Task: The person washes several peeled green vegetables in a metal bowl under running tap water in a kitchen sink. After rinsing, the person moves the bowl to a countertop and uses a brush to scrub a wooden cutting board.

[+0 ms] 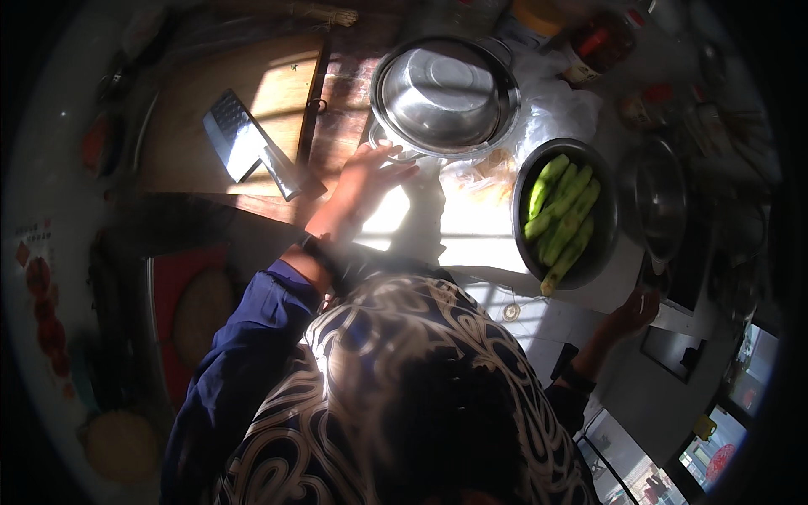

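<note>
My left hand (pixel 374 173) is at the near side of a steel pot (pixel 509 126), its fingers spread at the pot's side handle; the exact contact is unclear. An upturned metal bowl (pixel 440 101) sits in the pot's mouth. Left of this hand, a cleaver (pixel 243 142) lies on a wooden cutting board (pixel 183 126). A dark oval basin (pixel 607 208) holds several long, peeled-looking green vegetables (pixel 564 211), one resting over its near rim. My right hand (pixel 634 312) is in shadow, low at the counter's near edge, with curled fingers; whether it holds anything is unclear.
Crumpled clear plastic bags (pixel 555 110) lie between pot and basin. A red bottle (pixel 603 47) stands behind. At the right is an empty-looking metal bowl (pixel 659 199). A round wooden board (pixel 205 315) is at lower left. Strong sunlight glares on the counter.
</note>
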Action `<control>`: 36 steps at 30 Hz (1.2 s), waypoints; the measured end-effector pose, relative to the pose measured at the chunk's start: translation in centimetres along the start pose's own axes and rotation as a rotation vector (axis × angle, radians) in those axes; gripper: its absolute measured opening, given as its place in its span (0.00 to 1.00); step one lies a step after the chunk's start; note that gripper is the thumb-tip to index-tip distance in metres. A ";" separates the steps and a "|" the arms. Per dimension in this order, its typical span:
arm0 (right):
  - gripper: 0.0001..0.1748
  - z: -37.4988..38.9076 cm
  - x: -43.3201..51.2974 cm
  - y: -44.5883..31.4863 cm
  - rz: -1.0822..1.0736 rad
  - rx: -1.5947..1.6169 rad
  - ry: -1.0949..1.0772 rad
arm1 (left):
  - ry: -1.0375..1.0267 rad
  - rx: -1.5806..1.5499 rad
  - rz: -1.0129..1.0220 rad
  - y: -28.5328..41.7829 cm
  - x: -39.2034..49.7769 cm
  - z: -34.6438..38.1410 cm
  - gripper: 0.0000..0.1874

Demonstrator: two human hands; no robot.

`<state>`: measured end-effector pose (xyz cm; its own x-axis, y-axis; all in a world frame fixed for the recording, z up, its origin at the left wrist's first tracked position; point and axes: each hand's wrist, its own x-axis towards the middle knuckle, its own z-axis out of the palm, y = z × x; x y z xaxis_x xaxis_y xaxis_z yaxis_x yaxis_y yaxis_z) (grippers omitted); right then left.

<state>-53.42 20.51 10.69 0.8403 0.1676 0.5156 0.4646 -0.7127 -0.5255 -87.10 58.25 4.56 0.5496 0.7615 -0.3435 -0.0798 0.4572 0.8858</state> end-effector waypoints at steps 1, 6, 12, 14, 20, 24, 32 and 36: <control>0.23 0.4 0.2 1.8 0.170 0.018 -0.108 | 0.004 -0.038 -0.036 0.0 0.1 0.2 0.16; 0.30 2.5 -2.6 5.5 0.963 0.673 -0.236 | 0.054 -0.273 -0.083 1.0 1.9 1.3 0.19; 0.30 3.3 -4.1 2.5 1.032 0.856 -0.525 | 0.135 -0.413 -0.088 3.5 5.0 1.6 0.18; 0.30 3.9 -4.3 1.3 1.067 0.852 -0.505 | 0.112 -0.422 -0.090 4.3 6.2 1.7 0.18; 0.26 4.8 -4.9 1.3 0.886 0.775 -0.621 | 0.112 -0.378 -0.087 5.6 9.1 2.1 0.16; 0.24 5.3 -5.6 3.7 0.383 0.465 -1.024 | 0.126 -0.331 -0.136 6.2 9.8 1.5 0.16; 0.19 5.7 -5.3 4.5 0.609 0.645 -0.983 | 0.160 -0.326 -0.092 5.9 7.3 1.2 0.22; 0.19 5.9 -5.6 4.9 0.551 0.491 -0.924 | 0.189 -0.224 -0.201 4.5 3.7 0.3 0.26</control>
<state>-54.19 20.09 1.22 0.7504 0.4923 -0.4410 -0.1355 -0.5384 -0.8317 -85.21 63.01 7.34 0.4112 0.7083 -0.5738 -0.1776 0.6797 0.7117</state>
